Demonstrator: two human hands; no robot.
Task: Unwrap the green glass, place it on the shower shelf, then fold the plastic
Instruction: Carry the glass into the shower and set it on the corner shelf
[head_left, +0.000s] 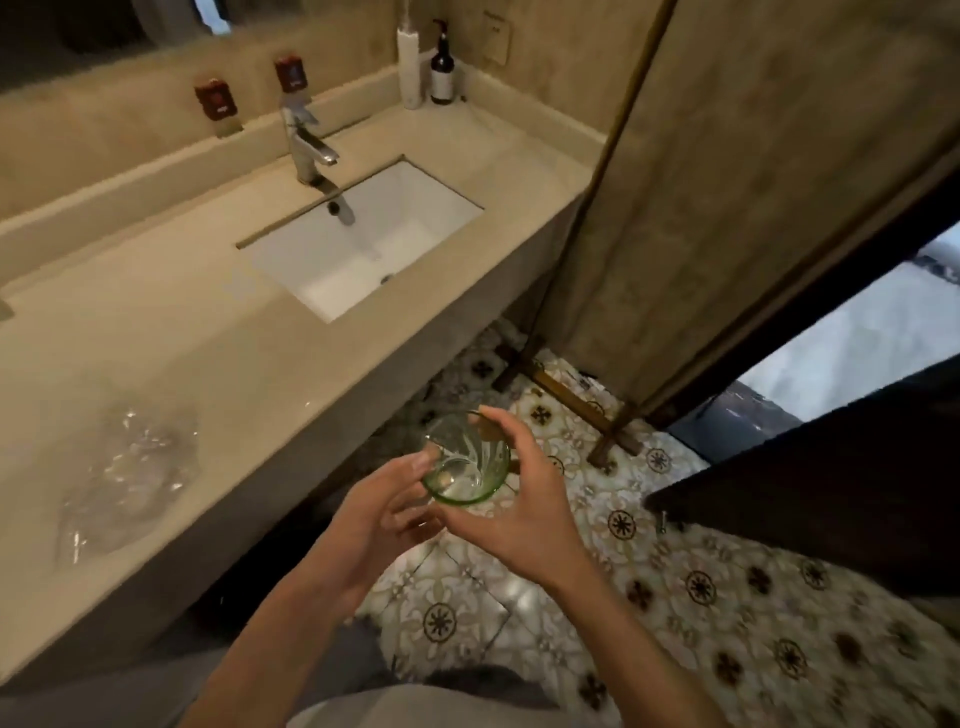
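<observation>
- The green glass (466, 465) is held over the tiled floor (701, 597), just off the bench (218, 332) front edge, tipped so its mouth faces up toward the person and its long axis leans back.
- The left hand (382, 512) grips its near-left side; the right hand (519, 499) wraps the right side, forefinger over the far rim.
- One glass, bare of wrap; one crumpled clear plastic (130, 467) lying on the bench at left, well apart.
- One sink (363, 244), one tap (306, 143), two bottles (441, 65) in the far corner.
- Open floor lies to the right.
</observation>
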